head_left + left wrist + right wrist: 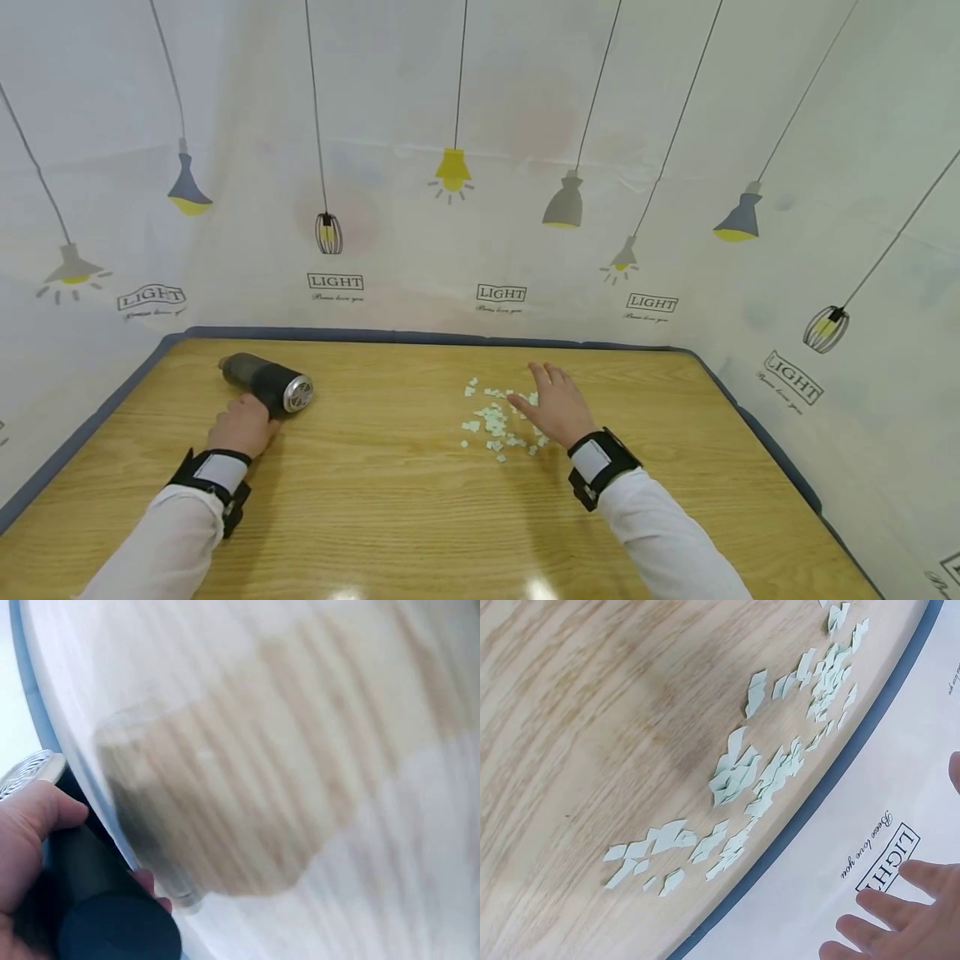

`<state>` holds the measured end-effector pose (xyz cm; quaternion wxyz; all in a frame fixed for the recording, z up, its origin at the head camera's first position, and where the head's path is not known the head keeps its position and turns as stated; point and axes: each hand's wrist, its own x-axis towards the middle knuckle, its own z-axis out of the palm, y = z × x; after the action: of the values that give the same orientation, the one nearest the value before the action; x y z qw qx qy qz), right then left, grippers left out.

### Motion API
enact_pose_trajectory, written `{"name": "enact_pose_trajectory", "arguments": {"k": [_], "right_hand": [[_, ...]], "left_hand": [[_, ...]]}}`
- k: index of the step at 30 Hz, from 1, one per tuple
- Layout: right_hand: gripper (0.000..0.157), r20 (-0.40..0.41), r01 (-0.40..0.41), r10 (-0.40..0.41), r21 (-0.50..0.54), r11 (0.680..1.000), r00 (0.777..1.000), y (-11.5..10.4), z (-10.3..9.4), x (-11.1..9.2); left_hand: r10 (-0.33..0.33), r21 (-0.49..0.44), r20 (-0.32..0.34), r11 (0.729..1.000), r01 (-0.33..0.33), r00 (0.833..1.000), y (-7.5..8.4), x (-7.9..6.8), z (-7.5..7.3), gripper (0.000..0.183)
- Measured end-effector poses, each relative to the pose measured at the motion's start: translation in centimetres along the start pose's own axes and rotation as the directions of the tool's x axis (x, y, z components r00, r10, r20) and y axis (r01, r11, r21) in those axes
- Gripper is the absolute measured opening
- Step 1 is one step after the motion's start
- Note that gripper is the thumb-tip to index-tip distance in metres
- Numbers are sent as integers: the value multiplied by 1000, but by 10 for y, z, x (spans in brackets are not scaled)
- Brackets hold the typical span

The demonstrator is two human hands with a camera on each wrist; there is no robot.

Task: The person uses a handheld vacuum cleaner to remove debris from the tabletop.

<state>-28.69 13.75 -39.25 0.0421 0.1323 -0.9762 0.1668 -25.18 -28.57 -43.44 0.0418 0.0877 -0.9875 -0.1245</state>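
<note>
My left hand (238, 423) grips a black hair dryer (264, 382) by its handle at the left of the table. The dryer's silver grille end faces right and its narrower end points to the back left. In the left wrist view, the thumb and fingers wrap around the dark handle (109, 900). Small pale green paper scraps (493, 421) lie scattered right of the middle of the table. Over their right side, my right hand (558, 407) is held with its fingers spread, holding nothing. The right wrist view shows the scraps (735, 776) loose and partly overlapping.
The wooden table (360, 492) has blue-grey edging (442, 337) along its back and sides. Behind it and on both sides hangs a white sheet (397, 225) printed with lamps and the word LIGHT.
</note>
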Motion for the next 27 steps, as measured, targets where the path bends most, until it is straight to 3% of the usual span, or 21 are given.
{"name": "enact_pose_trajectory", "arguments": {"k": [9,17,22,27], "right_hand": [[85,-31,104,-103,48,993,994,-10,-5,10],[86,-4,182,-182,54,982,983,-32,-15,17],[87,-20,243,-242,57,968,970,-47,-18,21],[87,-17,278,-278,59,959,961,-60,-21,23]], "left_hand": [[23,-91,-26,996,-25,999,-3,3,-17,49],[130,-184,-2,975,-128,991,18,9,-39,42],[187,-260,98,953,-156,978,39,12,-56,44],[256,-379,222,912,-158,941,60,13,-68,44]]}}
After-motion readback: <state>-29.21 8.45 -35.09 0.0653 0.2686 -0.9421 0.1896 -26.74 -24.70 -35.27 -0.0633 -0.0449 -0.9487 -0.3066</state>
